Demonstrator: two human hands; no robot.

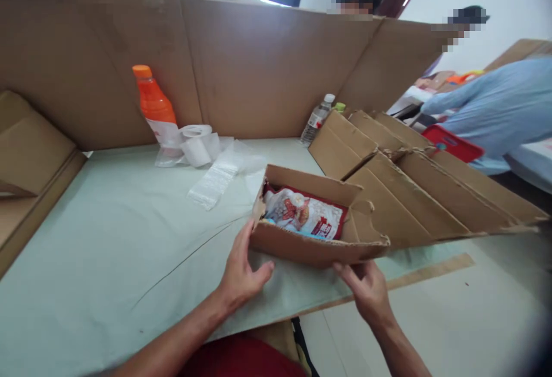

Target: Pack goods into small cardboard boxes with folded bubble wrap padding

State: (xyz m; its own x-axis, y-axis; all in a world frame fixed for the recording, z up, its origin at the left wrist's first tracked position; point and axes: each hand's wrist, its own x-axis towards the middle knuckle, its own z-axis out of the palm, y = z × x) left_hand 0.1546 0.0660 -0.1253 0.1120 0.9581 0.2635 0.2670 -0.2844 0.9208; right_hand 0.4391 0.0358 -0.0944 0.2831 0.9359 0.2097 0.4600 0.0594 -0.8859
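An open cardboard box (297,247) is held at the table's front edge, its right end tilted. My left hand (242,276) grips the box's left end, fingers along the side and thumb near the front wall. Under the front right corner, my right hand (370,292) has its fingers curled against the box, partly hidden by it. Inside lies a printed plastic pouch (304,213) in white and dark red, with a bit of light blue below it.
On the pale green cloth (172,239) stand an orange bottle (156,101), a white roll (197,147) with clear plastic bags (215,176), and a water bottle (318,119). Cardboard dividers (401,193) stand right. A tall cardboard wall (267,66) closes the back; people are beyond.
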